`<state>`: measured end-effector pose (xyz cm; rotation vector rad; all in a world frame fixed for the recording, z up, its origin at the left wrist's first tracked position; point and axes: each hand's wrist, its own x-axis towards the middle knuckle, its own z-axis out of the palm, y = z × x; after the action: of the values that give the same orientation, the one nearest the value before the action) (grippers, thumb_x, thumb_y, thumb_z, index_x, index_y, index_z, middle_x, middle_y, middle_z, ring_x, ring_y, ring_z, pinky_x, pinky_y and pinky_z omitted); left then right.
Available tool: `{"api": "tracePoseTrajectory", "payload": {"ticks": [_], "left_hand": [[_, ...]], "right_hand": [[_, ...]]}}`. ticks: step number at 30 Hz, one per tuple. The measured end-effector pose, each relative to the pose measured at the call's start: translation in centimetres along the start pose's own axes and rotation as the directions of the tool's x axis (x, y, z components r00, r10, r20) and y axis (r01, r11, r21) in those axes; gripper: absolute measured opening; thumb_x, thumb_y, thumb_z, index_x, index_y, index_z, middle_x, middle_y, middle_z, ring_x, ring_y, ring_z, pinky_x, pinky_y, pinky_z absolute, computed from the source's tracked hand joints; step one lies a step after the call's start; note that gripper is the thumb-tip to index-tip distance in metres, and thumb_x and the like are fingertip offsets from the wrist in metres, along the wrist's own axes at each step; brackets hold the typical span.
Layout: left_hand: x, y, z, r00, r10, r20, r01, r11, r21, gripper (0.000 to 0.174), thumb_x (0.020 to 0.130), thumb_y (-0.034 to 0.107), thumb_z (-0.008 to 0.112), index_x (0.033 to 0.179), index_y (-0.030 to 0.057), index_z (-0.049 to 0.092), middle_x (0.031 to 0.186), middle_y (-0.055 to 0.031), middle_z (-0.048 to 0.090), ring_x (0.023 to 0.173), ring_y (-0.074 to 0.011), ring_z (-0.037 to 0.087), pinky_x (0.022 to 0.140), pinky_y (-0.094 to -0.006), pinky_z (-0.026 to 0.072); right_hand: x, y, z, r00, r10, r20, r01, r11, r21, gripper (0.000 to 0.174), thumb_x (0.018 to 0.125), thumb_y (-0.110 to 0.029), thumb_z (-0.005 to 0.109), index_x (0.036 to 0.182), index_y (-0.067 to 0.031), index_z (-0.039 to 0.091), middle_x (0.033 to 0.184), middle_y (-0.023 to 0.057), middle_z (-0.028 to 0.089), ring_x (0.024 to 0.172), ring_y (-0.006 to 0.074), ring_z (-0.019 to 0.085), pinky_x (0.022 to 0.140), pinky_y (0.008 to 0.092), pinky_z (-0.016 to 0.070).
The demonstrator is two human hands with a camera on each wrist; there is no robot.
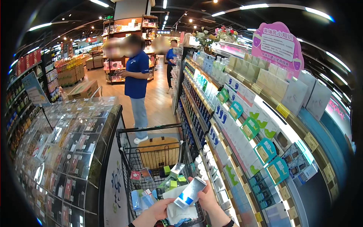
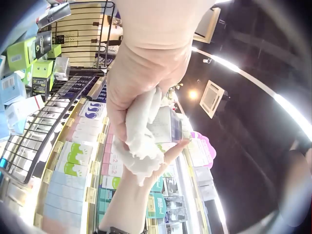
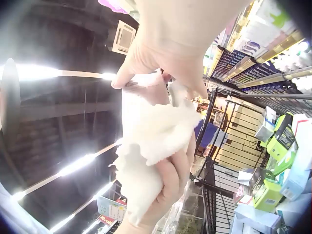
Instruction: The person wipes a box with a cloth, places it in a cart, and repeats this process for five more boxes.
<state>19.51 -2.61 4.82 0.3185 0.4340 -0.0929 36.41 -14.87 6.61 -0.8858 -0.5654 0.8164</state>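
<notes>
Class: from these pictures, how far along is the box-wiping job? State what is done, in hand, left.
Done: several boxes lie in the cart; whether wiped, cannot tell. In hand: the right hand holds a silver-blue box, the left hand grips a white cloth against it. Left: probably this box's placing, perhaps the cart's other boxes.

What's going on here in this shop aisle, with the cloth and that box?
A person stands over a shopping cart that holds small boxes. Their right hand grips a silver and blue box, and their left hand holds a white cloth bunched against it. Stocked shelves run along the right, and someone in a blue shirt stands farther down.
</notes>
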Motion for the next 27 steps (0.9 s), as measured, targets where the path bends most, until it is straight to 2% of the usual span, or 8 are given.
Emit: {"api": "tracePoseTrajectory", "payload": {"ticks": [8, 10, 13, 17, 20, 23, 25, 27], "left_hand": [[-0.9, 0.3, 4.2, 0.870, 0.446, -0.210, -0.358, 0.864, 0.353, 0.042, 0.091, 0.016, 0.047, 0.129, 0.0017, 0.038, 0.120, -0.0108, 0.053, 0.111, -0.0262, 0.052, 0.095, -0.0382, 0.0417], [-0.2, -0.1, 5.0, 0.679, 0.717, 0.160, -0.527, 0.325, 0.785, 0.052, 0.090, 0.020, 0.049, 0.135, 0.0010, 0.031, 0.138, -0.0164, 0.035, 0.127, -0.0295, 0.036, 0.102, -0.0387, 0.0322], [0.1, -0.3, 7.6, 0.552, 0.595, 0.584, -0.498, -0.326, 0.804, 0.057, 0.090, 0.021, 0.048, 0.139, 0.0014, 0.026, 0.145, -0.0188, 0.019, 0.134, -0.0332, 0.021, 0.107, -0.0388, 0.0211], [-0.8, -0.8, 7.9, 0.645, 0.517, 0.563, -0.491, -0.283, 0.824, 0.057, 0.090, 0.022, 0.048, 0.138, 0.0014, 0.027, 0.145, -0.0208, 0.020, 0.133, -0.0371, 0.021, 0.107, -0.0397, 0.0203], [-1.0, -2.4, 7.2, 0.692, 0.450, 0.564, -0.511, -0.246, 0.824, 0.049, 0.092, 0.021, 0.044, 0.135, 0.0020, 0.032, 0.142, -0.0192, 0.027, 0.132, -0.0317, 0.027, 0.106, -0.0352, 0.0240], [-0.9, -2.4, 5.3, 0.768, 0.565, 0.300, -0.439, 0.125, 0.890, 0.049, 0.091, 0.041, 0.046, 0.122, 0.0034, 0.049, 0.112, -0.0133, 0.059, 0.100, -0.0262, 0.058, 0.089, -0.0395, 0.0467], [-1.0, -0.6, 5.0, 0.938, 0.127, -0.323, 0.173, 0.635, 0.752, 0.048, 0.095, 0.032, 0.038, 0.135, 0.0052, 0.032, 0.139, -0.0154, 0.035, 0.128, -0.0303, 0.035, 0.106, -0.0379, 0.0263], [0.3, -1.3, 3.2, 0.971, 0.133, -0.197, -0.010, 0.851, 0.525, 0.049, 0.095, 0.036, 0.035, 0.135, 0.0064, 0.032, 0.137, -0.0141, 0.037, 0.125, -0.0293, 0.038, 0.105, -0.0402, 0.0282]], "right_hand": [[-0.9, -2.5, 1.3, 0.944, 0.062, -0.325, -0.147, 0.959, -0.243, 0.063, 0.081, -0.012, 0.064, 0.129, -0.0141, 0.022, 0.097, 0.0089, 0.051, 0.086, 0.0168, 0.056, 0.075, 0.0319, 0.0499], [-1.1, -1.0, 2.1, 0.976, 0.086, -0.199, -0.158, 0.911, -0.382, 0.066, 0.084, -0.023, 0.064, 0.131, -0.0159, 0.019, 0.090, 0.0050, 0.051, 0.064, 0.0095, 0.048, 0.053, 0.0207, 0.0391], [-1.1, 0.6, 2.9, 0.956, 0.223, -0.191, -0.241, 0.967, -0.082, 0.049, 0.095, -0.029, 0.046, 0.134, -0.0174, 0.020, 0.094, 0.0033, 0.048, 0.068, 0.0079, 0.045, 0.055, 0.0221, 0.0378], [0.0, -1.6, 2.7, 0.963, 0.119, -0.243, -0.072, 0.979, 0.193, 0.039, 0.098, -0.023, 0.038, 0.134, -0.0173, 0.026, 0.118, 0.0081, 0.048, 0.104, 0.0157, 0.049, 0.088, 0.0300, 0.0427], [1.0, -3.4, 1.7, 0.934, -0.024, -0.355, 0.087, 0.983, 0.161, 0.038, 0.096, -0.026, 0.044, 0.131, -0.0180, 0.030, 0.109, 0.0042, 0.050, 0.088, 0.0113, 0.050, 0.074, 0.0259, 0.0448], [1.1, -4.5, 1.4, 0.900, -0.126, -0.418, 0.172, 0.982, 0.075, 0.037, 0.095, -0.021, 0.044, 0.130, -0.0187, 0.030, 0.101, 0.0013, 0.049, 0.067, 0.0066, 0.042, 0.053, 0.0198, 0.0373], [0.4, -4.2, 1.9, 0.907, -0.173, -0.385, 0.191, 0.982, 0.008, 0.041, 0.094, -0.023, 0.046, 0.131, -0.0184, 0.029, 0.106, 0.0014, 0.048, 0.077, 0.0083, 0.045, 0.065, 0.0235, 0.0405], [0.4, -2.4, 1.8, 0.907, -0.309, -0.286, 0.252, 0.942, -0.221, 0.053, 0.091, -0.018, 0.050, 0.135, -0.0167, 0.020, 0.112, 0.0023, 0.047, 0.083, 0.0112, 0.048, 0.077, 0.0260, 0.0434]]}}
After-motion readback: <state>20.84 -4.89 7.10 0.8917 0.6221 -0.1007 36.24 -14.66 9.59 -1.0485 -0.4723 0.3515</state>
